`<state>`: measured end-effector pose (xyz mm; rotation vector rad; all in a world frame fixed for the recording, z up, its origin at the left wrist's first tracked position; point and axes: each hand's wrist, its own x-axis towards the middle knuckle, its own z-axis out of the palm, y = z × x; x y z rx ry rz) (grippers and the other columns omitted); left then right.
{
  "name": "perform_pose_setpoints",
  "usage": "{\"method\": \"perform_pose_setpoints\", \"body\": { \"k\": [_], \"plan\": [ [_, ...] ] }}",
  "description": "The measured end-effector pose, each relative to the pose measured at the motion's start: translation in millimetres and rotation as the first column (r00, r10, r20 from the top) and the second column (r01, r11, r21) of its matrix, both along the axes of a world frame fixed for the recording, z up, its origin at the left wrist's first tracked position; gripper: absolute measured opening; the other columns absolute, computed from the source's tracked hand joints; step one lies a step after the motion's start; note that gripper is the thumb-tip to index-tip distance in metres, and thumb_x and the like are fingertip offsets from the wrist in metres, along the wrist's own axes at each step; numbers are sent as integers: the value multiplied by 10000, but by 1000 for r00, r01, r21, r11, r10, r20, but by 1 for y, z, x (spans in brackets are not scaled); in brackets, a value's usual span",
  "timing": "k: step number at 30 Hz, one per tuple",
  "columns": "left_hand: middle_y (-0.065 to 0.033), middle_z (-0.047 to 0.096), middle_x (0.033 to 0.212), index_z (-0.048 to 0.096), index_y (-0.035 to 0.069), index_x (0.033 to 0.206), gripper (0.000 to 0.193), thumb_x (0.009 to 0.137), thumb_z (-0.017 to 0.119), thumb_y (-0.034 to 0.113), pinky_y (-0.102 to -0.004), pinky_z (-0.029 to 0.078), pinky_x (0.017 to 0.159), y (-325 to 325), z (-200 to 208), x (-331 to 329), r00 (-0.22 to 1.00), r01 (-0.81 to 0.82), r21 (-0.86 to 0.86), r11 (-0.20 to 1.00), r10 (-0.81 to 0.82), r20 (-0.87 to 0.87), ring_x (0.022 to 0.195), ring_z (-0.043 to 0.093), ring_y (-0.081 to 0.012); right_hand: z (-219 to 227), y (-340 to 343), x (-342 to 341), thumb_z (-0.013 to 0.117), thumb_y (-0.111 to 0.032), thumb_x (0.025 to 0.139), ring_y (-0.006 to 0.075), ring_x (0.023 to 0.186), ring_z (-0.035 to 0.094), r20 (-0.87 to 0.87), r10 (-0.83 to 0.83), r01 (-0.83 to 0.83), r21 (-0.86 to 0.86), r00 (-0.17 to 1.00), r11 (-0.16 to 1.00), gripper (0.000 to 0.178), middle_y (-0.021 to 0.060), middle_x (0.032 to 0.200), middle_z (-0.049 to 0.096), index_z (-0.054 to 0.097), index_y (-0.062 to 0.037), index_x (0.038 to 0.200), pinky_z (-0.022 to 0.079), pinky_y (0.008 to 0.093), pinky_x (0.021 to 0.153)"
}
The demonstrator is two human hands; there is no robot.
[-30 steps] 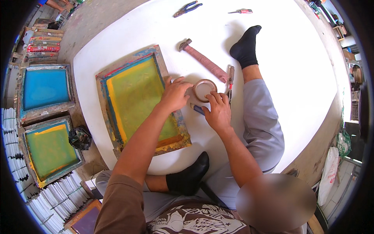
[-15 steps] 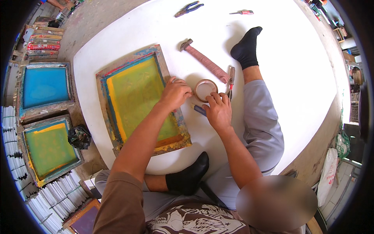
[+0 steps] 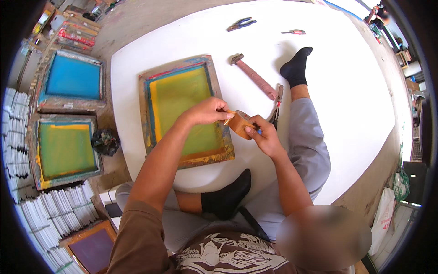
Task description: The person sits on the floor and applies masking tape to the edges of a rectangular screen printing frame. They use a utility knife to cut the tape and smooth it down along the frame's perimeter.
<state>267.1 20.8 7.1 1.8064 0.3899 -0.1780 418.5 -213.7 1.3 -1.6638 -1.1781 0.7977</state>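
My right hand [image 3: 267, 137] grips a roll of brown packing tape [image 3: 240, 126], raised above the white work surface with its edge tilted. My left hand [image 3: 207, 111] pinches the loose end of the tape at the roll's upper left. Beneath my left forearm lies a screen-printing frame [image 3: 227, 140] with a yellow-green mesh and paint-stained wood. A hammer [image 3: 256, 80] with a wrapped reddish handle rests beyond my right hand. Beside its handle end are red-and-black pliers [image 3: 278, 107]. The blue-handled tool on the surface is mostly hidden behind the roll and my right hand.
Farther off lie blue-handled pliers [image 3: 242, 24] and a small red screwdriver [image 3: 294, 32]. My socked feet [image 3: 296, 66] rest on the white surface [image 3: 346, 91]. To the left stand a blue-mesh frame [image 3: 75, 75], a green-mesh frame [image 3: 66, 148], a black plastic bag [image 3: 105, 142] and paper stacks [image 3: 57, 212].
The tape roll has come up off the white surface into my right hand and turned on its edge. My left hand now pinches its loose end. The view has shifted a little.
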Motion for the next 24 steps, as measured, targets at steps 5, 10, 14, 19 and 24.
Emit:
{"method": "perform_pose_setpoints", "body": {
  "k": [5,10,14,19,24],
  "plan": [
    [-1,669,812,672,18,917,286,1001,740,282,-269,461,664,-24,12,-41,995,-101,-10,995,101,15,742,560,-80,18,-11,-20,656,-224,1037,168,755,652,-150,26,-33,-44,988,998,248,116,887,695,621,13,1102,516,322,700],
    [-38,693,823,690,-21,945,216,1006,735,181,-271,500,655,-52,22,-68,961,-233,-164,958,253,112,725,624,-75,29,-21,-43,806,-241,920,147,735,638,-100,42,-32,94,994,995,356,86,866,681,613,-1,1098,517,306,690],
    [-43,698,794,685,-31,924,209,1008,726,155,-279,509,640,-68,31,-85,941,-305,-126,944,319,113,681,640,-94,42,-25,-61,946,-216,744,139,737,633,202,40,-67,130,978,989,537,74,865,666,611,-13,1111,526,301,703],
    [-49,682,729,682,-38,892,210,994,734,138,-283,496,606,-80,26,-99,923,-359,-22,933,358,139,644,630,-99,36,-32,-67,928,-176,728,210,741,674,247,65,-75,30,967,997,513,113,891,686,627,-16,1112,554,361,707],
    [-72,686,726,688,-43,890,203,981,742,130,-298,487,576,-98,37,-111,909,-403,-38,915,404,99,620,632,-109,28,-45,-65,906,-183,720,302,772,720,443,73,-80,-3,894,997,469,154,904,716,668,-34,1096,572,390,713]
  ]
}}
